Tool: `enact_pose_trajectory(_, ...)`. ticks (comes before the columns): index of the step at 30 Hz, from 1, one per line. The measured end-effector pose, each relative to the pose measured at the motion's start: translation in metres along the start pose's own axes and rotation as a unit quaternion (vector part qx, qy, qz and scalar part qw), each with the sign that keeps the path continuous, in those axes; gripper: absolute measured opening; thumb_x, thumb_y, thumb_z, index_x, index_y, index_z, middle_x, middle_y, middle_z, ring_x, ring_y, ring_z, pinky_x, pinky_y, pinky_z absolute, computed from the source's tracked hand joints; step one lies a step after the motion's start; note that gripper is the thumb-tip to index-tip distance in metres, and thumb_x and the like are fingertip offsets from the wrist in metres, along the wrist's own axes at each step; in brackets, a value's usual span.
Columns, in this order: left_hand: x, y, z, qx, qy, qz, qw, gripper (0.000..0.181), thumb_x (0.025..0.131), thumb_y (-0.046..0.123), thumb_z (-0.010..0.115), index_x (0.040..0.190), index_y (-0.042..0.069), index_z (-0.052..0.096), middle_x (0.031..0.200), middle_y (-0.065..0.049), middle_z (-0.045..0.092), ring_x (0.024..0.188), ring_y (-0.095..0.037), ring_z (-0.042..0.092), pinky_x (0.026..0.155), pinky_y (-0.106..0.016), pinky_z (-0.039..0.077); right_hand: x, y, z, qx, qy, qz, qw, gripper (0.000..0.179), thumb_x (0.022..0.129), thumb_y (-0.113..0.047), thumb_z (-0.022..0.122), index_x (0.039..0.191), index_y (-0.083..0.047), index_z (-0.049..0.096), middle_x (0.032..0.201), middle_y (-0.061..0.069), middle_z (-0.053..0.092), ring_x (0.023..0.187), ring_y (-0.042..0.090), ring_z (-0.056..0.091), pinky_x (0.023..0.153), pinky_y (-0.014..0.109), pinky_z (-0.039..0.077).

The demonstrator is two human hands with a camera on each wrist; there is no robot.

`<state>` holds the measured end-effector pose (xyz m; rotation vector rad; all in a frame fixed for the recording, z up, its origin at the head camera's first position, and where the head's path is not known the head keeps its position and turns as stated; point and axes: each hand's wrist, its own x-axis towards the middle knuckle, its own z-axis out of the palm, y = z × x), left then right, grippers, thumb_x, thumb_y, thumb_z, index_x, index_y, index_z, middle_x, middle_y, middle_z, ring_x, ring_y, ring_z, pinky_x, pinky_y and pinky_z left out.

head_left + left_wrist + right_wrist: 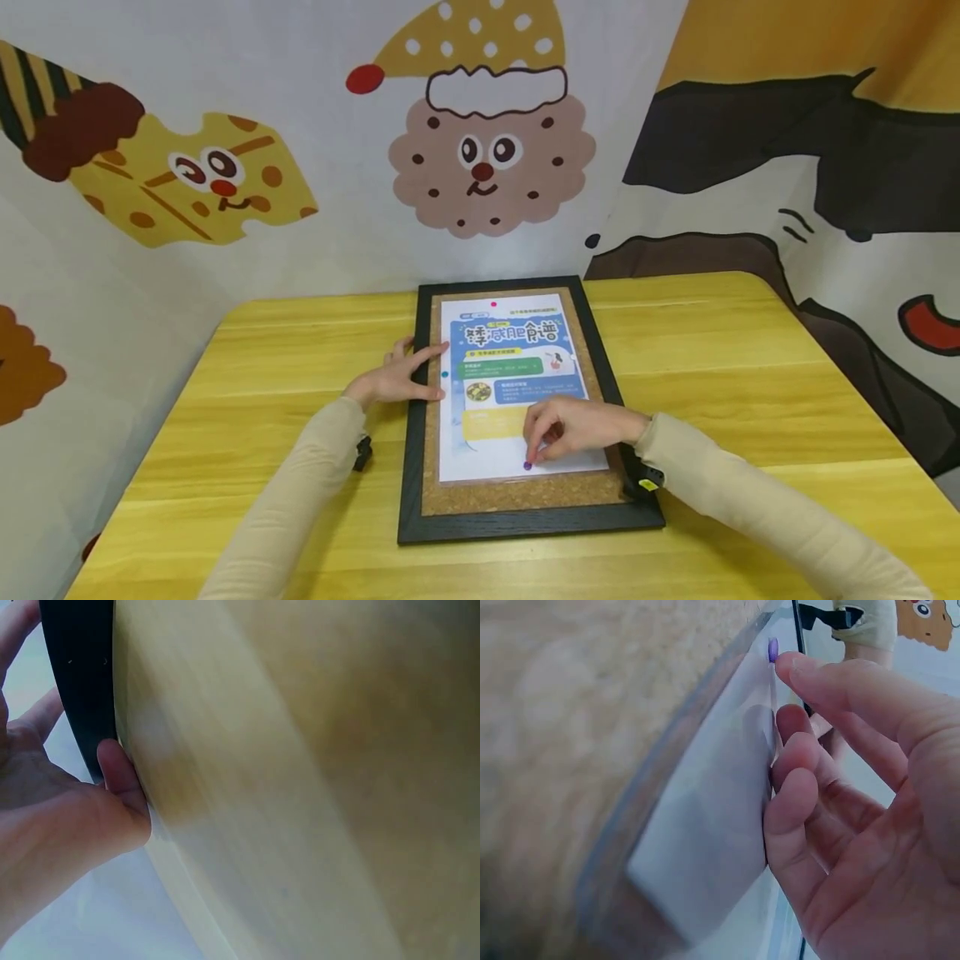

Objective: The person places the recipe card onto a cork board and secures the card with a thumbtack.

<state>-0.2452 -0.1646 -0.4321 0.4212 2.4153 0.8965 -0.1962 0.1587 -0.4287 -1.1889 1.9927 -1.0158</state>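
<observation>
A cork board [480, 502] in a black frame lies on the table with a printed sheet [480, 467] on it, in blue, green and yellow. My right hand [573, 423], fingers bent, has its fingertips at a purple pushpin [527, 466] near the sheet's bottom edge; the right wrist view shows the purple pushpin [773, 650] against the tip of one digit. At the board's left side my left hand [393, 379] spreads over the frame, two fingertips on the sheet's left edge. In the left wrist view, a finger [118, 769] of it touches the black frame [79, 682].
A red pin [493, 304] marks the sheet's top edge and a teal pin [445, 374] its left edge. The yellow wood-grain table [300, 333] surrounds the board. Behind it hangs a cloth [330, 267] printed with cartoon food. Dark wrist devices [648, 479] sit below the sleeves.
</observation>
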Motion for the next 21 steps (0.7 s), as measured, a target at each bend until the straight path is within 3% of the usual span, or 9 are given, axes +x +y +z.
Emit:
enact_pose_trajectory(6,-0.002,0.000,0.000,0.008,0.011,-0.003,0.9999,0.087,0.087,0.041,0.071,0.156,0.026,0.021,0.155,-0.024,-0.015,0.138,-0.051,-0.004,0.098,-0.074,0.017,-0.016,0.005,-0.009,-0.041,0.044,0.025,0.9979,0.013,0.090,-0.008,0.069,0.098,-0.015,0.076,0.094,-0.005,0.065,0.077,0.008,0.053,0.069,0.025,0.048)
enact_pose_trajectory(11,-0.004,0.000,0.002,0.019,0.024,0.003,0.9995,0.085,0.087,0.041,0.071,0.155,0.025,0.023,0.155,-0.026,-0.011,0.138,-0.052,-0.001,0.098,-0.074,0.018,-0.033,0.008,-0.025,-0.106,0.095,0.039,0.9891,0.013,0.091,-0.010,0.067,0.102,-0.013,0.075,0.096,-0.004,0.065,0.075,0.010,0.053,0.065,0.025,0.046)
enact_pose_trajectory(15,-0.006,-0.001,0.004,0.031,0.037,0.012,0.9988,0.082,0.088,0.040,0.070,0.155,0.022,0.025,0.154,-0.028,-0.006,0.137,-0.054,0.002,0.097,-0.074,0.020,-0.050,0.002,-0.043,-0.179,0.131,0.074,0.9723,0.018,0.090,-0.009,0.069,0.108,-0.009,0.073,0.101,0.001,0.062,0.078,0.015,0.053,0.063,0.027,0.047)
enact_pose_trajectory(21,-0.009,-0.002,0.005,0.045,0.053,0.021,0.9974,0.079,0.089,0.040,0.068,0.154,0.019,0.028,0.154,-0.031,-0.001,0.136,-0.055,0.007,0.097,-0.073,0.024,-0.073,-0.011,-0.065,-0.266,0.180,0.149,0.9351,0.033,0.090,-0.010,0.068,0.122,-0.002,0.065,0.118,0.014,0.058,0.103,0.032,0.057,0.081,0.046,0.051)
